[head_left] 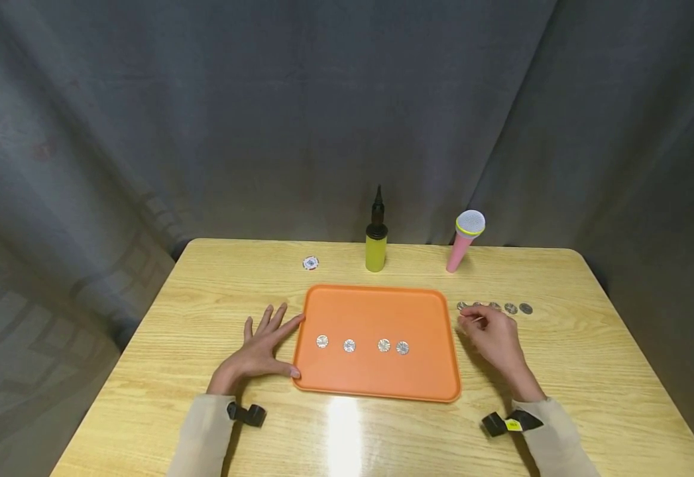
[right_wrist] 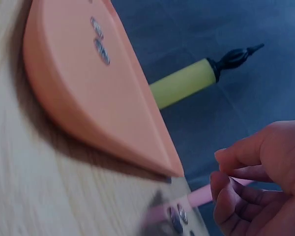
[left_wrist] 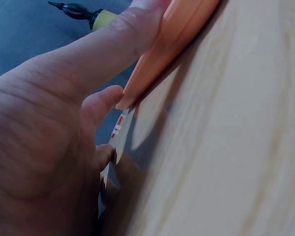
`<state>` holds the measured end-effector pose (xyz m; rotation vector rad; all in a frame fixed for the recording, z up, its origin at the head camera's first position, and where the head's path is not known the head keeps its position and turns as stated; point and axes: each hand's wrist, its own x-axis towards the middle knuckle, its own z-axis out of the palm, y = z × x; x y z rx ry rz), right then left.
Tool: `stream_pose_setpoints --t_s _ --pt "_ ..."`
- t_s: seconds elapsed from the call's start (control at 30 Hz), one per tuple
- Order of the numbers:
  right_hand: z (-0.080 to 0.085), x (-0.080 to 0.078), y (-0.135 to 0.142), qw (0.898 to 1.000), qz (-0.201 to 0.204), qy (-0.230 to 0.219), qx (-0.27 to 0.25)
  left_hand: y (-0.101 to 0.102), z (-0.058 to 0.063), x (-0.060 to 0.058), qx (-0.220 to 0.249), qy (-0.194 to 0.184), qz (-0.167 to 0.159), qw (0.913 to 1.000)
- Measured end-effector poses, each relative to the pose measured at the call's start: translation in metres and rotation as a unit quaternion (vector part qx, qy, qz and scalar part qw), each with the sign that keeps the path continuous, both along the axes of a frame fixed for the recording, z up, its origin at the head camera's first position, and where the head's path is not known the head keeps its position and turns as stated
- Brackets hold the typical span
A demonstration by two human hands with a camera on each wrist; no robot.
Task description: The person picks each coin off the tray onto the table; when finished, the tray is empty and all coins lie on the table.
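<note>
Four silvery coins (head_left: 349, 346) lie on the orange tray (head_left: 376, 377) between the hands. The left hand (head_left: 257, 354), spread, touches its edge; light pressure should steady it. The right hand (head_left: 496, 338), fingertips gathered, partly hides a coin row (head_left: 510, 309); lifting by rims seems best. Whether it pinches one, I can't tell.

Head view looks forward-down over the surface (head_left: 561, 371); wrist views — close, tilted — face its far edge, sharing tray (right_wrist: 123, 98) and pump (right_wrist: 187, 83).

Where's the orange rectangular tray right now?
In the head view, the orange rectangular tray lies on the light wooden table, between the left hand touching its left edge and the right hand.
</note>
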<state>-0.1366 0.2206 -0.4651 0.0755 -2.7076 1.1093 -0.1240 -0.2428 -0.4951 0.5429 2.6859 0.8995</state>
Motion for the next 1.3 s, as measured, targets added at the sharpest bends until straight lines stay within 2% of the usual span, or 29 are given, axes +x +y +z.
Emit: stream_pose_setpoints --t_s 0.23,0.47,1.0,1.3 --pt "0.006 0.007 -0.019 0.999 0.037 -0.012 -0.014 0.001 0.000 0.000 0.000 -0.007 0.002 1.0000" --pt "0.005 0.011 -0.042 0.995 0.075 -0.049 -0.033 0.001 0.001 0.000 -0.001 -0.007 0.006 1.0000" --pt "-0.007 0.010 -0.083 0.993 0.120 -0.020 0.006 0.002 0.000 0.000 -0.007 -0.003 0.003 1.0000" --pt "-0.013 0.013 -0.096 0.992 0.110 -0.036 0.052 0.000 0.000 0.000 -0.001 0.002 -0.002 1.0000"
